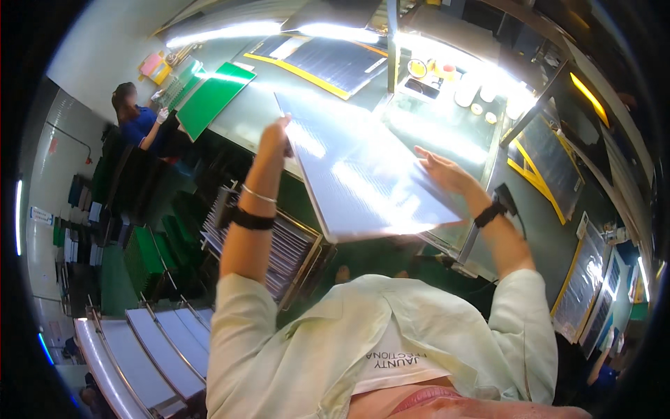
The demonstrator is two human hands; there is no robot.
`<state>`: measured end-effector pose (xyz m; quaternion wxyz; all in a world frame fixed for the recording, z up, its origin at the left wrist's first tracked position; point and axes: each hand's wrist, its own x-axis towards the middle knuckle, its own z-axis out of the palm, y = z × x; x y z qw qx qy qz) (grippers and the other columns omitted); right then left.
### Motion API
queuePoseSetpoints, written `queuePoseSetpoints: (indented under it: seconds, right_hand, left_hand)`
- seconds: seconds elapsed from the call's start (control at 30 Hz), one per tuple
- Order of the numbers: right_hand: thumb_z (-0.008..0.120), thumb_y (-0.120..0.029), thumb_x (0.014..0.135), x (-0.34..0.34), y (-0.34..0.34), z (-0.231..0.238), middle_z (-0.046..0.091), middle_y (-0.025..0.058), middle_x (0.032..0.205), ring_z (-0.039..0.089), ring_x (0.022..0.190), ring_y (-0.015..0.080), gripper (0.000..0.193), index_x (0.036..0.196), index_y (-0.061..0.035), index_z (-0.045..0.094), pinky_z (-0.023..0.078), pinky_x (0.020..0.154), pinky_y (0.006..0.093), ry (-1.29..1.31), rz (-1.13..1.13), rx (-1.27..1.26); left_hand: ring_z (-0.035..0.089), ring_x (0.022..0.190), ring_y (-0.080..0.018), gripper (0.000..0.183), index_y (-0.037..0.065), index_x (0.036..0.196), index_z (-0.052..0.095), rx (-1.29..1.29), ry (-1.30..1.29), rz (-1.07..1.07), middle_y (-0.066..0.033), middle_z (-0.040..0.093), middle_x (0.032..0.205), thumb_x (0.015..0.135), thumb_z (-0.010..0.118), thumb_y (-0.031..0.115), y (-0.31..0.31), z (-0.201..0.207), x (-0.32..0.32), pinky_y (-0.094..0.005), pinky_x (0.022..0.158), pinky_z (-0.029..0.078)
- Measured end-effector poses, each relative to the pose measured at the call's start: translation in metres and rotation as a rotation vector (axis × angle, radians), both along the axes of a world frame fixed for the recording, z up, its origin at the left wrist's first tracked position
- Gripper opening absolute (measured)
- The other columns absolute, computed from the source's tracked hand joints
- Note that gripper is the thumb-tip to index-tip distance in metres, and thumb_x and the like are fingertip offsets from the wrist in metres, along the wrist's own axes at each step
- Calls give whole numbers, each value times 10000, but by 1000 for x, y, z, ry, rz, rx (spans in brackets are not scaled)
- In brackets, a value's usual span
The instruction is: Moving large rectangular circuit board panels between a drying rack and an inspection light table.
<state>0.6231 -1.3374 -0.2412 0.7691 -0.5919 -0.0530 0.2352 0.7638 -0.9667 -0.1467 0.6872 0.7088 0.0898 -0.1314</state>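
A large, thin, glossy whitish-blue panel [370,171] is held up in front of me, tilted, with bright light reflecting off its face. My left hand [278,136] grips its left edge, fingers closed, some of them hidden behind it. Beside the right edge of the panel is my right hand [444,172], its fingers stretched out and apart. Whether that hand touches the edge I cannot tell. Beyond the panel stands a glass-topped, brightly lit workbench [436,133].
Jars and rolls of tape [447,73] stand at the bench's back, near a metal post [392,49]. A slatted rack [283,251] is at my left; white panels [164,342] fill another rack lower left. A co-worker [139,119] sits far left by a green board [218,100].
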Motion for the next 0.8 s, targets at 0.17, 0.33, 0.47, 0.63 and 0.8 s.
queuePoseSetpoints:
  seconds: [0.17,0.33,0.47,0.63,0.8]
  right_hand:
    - [525,-613,755,-89,6,-11,97,176,1451,176,1317,300,951,1413,-89,80,157,1057,423,-85,23,370]
    - [620,-665,631,-167,-2,-10,80,187,1452,158,1321,348,1141,1413,-87,23,147,1051,469,-80,21,529]
    - [757,-493,591,-209,7,-6,170,212,1427,205,1316,326,1124,1392,-26,120,210,1042,408,-305,-255,-154]
    - [625,-155,805,-178,20,-32,574,216,764,572,644,231,243,959,28,577,434,591,304,-304,-999,-1029]
    - [541,-112,855,-157,6,-45,429,157,553,358,456,183,166,783,38,543,324,455,316,-480,-1383,-1013]
  left_hand:
    - [295,332,-165,342,44,578,447,146,176,-194,-46,328,419,848,397,248,-35,63,3,-308,331,229]
    - [315,346,-168,368,19,613,485,328,181,-331,-84,423,476,843,356,275,-111,68,-2,-333,346,259]
    - [380,378,-160,419,27,670,573,518,322,-397,-63,465,491,846,302,293,-181,71,-12,-363,441,391]
    - [476,404,-180,500,10,598,575,591,205,-614,-70,468,481,863,289,322,-234,67,-19,-354,434,410]
    - [490,393,-210,647,-3,584,584,564,56,-896,-93,473,449,886,306,497,-235,45,-9,-344,449,425]
